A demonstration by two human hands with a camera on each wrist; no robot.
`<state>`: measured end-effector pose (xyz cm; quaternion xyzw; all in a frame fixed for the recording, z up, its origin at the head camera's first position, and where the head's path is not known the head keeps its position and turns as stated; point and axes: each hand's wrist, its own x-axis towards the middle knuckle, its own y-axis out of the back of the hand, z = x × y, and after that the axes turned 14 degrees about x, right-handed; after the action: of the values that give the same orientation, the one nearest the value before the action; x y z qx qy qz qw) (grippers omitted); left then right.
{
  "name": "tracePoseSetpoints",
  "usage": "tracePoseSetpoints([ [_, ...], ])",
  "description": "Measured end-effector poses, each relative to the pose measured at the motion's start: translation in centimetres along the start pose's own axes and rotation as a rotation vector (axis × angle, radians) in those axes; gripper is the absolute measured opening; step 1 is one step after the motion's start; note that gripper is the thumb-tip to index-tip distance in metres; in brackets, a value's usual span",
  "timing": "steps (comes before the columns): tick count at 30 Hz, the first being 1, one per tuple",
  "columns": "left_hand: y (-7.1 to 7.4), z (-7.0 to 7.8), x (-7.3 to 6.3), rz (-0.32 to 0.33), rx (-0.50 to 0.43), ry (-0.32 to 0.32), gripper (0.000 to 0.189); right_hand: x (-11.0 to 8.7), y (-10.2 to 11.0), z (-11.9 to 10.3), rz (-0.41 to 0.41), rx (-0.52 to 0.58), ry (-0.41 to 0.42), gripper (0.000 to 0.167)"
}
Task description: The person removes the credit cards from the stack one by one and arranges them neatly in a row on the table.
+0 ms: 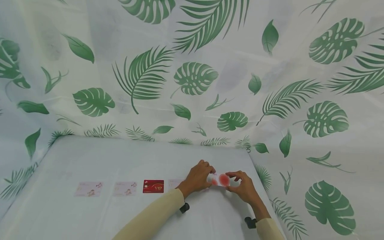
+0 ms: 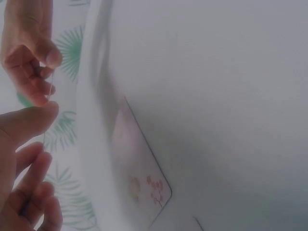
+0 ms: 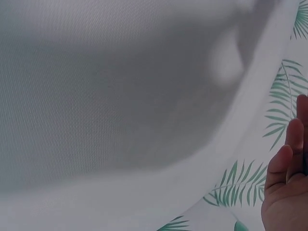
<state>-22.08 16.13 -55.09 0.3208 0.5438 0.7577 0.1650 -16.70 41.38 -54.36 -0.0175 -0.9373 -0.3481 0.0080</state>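
A small pale card point(image 1: 223, 180) with reddish round patches is held up between both hands over the right part of the table. At its left end my left hand point(image 1: 196, 176) pinches it. The right hand point(image 1: 244, 189) grips the opposite end between thumb and fingers. From the left wrist, the held card appears edge-on as a thin line, with left fingers point(image 2: 36, 163) below and the right hand point(image 2: 31, 53) above. Under the left forearm lies a pale pink card point(image 1: 175, 183), partly hidden; the right wrist view catches only some right-hand fingers point(image 3: 284, 168).
Left of the hands, a red VIP card point(image 1: 153, 186) and two pale pink cards, one in the middle point(image 1: 125, 188) and one far left point(image 1: 88, 189), lie in a row on the white table point(image 1: 120, 160). Leaf-patterned sheeting point(image 1: 234, 76) rises behind and beside the table.
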Motion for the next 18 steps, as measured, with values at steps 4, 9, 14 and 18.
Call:
tracePoseSetpoints([
  [4, -0.4, 0.3, 0.2, 0.005, 0.0, 0.003, 0.04, 0.0, 0.3, 0.2, -0.008, 0.008, 0.01, 0.057],
  [9, -1.1, 0.6, 0.3, 0.0, -0.003, 0.012, 0.039, -0.2, 0.5, 0.4, -0.017, 0.027, 0.005, 0.056],
  [14, -1.8, 0.8, 0.3, -0.013, 0.01, 0.021, 0.039, -0.3, 0.3, 0.7, -0.034, 0.022, -0.036, 0.054],
  [18, -2.6, 1.1, 0.3, -0.017, 0.023, 0.027, 0.04, -0.4, 0.2, 1.0, -0.039, 0.003, -0.056, 0.054],
])
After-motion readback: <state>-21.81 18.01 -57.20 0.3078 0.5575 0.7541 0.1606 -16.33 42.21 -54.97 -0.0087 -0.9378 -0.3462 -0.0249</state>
